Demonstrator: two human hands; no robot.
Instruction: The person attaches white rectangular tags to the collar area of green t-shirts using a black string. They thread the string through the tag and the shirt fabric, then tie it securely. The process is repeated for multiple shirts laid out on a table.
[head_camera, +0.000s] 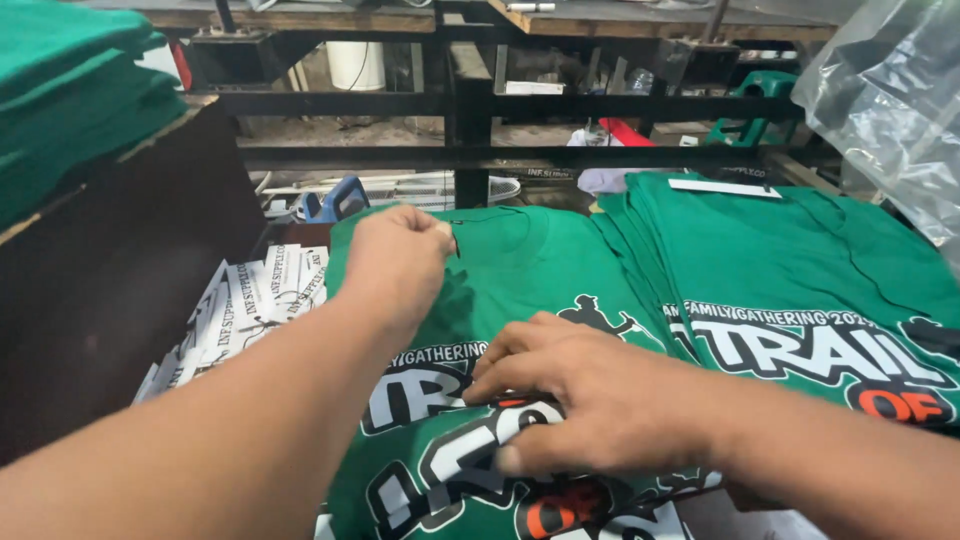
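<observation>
A cluttered workshop counter (300, 235) lies under you, black metal racks behind. Your left hand (395, 262) pinches the collar of the green printed shirt (520, 260) directly before you, fingers together on the cloth. Your right hand (590, 395) lies flat on its printed chest, fingers spread. A shirt stack (800, 260) sits right, paper tags (250, 300) left.

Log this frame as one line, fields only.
left hand: pinching collar of green printed shirt | right hand: flat on shirt print | beside: green shirt stack, white card tags
</observation>
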